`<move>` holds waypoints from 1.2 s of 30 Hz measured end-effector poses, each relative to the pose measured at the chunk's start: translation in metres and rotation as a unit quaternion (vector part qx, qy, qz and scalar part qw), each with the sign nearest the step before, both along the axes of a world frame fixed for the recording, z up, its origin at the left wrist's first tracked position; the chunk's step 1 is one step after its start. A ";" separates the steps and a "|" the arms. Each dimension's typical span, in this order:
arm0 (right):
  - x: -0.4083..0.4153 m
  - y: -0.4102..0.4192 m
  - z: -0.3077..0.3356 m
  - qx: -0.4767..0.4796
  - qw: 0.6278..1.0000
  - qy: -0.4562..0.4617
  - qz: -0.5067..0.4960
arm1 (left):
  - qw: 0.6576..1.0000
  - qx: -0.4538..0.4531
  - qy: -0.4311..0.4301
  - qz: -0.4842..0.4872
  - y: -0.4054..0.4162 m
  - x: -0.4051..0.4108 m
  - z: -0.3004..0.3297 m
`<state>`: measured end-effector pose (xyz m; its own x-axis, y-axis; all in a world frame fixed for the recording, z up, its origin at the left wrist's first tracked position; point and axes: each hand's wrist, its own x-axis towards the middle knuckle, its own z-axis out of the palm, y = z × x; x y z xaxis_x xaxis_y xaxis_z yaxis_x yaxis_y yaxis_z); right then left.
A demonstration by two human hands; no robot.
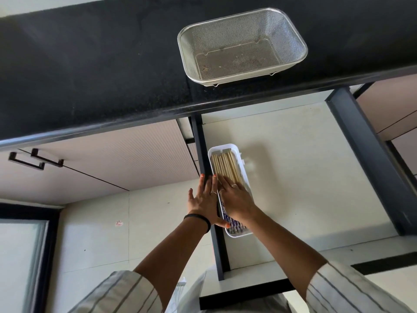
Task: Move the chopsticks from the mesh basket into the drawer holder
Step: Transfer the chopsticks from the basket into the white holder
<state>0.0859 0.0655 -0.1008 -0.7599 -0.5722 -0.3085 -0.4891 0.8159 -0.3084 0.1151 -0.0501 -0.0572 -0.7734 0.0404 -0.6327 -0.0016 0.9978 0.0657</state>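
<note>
A steel mesh basket point(242, 45) stands on the black counter with nothing inside it. In the open drawer below, a white oblong holder point(225, 148) lies against the left wall, filled with several wooden chopsticks point(224, 165); their patterned ends show near my wrist. My right hand point(234, 197) lies flat on the chopsticks, fingers straight. My left hand point(204, 199) rests with spread fingers on the drawer's dark left wall point(200, 143) beside the holder, thumb touching the holder's near side.
The black counter point(101, 71) juts over the drawer's back. The drawer floor point(304, 172) is pale and bare to the right of the holder, bounded by a dark right wall point(370, 154). Cabinet fronts with black handles point(36, 160) are at left.
</note>
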 end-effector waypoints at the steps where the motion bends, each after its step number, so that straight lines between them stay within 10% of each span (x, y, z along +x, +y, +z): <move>1: -0.003 -0.001 0.000 0.005 1.000 0.003 0.003 | 1.000 0.001 0.001 0.001 0.000 0.000 0.000; 13: 0.005 0.016 -0.020 -0.002 0.996 -0.033 0.085 | 1.000 0.005 0.003 0.012 0.000 0.000 -0.001; 23: 0.021 0.010 -0.021 -0.067 0.987 -0.054 -0.136 | 1.000 0.007 0.002 0.008 -0.001 0.000 -0.002; 36: 0.025 0.005 -0.029 -0.029 0.985 -0.067 -0.155 | 1.000 0.006 0.004 0.005 -0.002 0.001 0.002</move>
<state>0.1111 0.0709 -0.1302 -0.8555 -0.3391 -0.3913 -0.1713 0.8986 -0.4040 0.1162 -0.0521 -0.0552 -0.7782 0.0403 -0.6267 -0.0106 0.9970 0.0772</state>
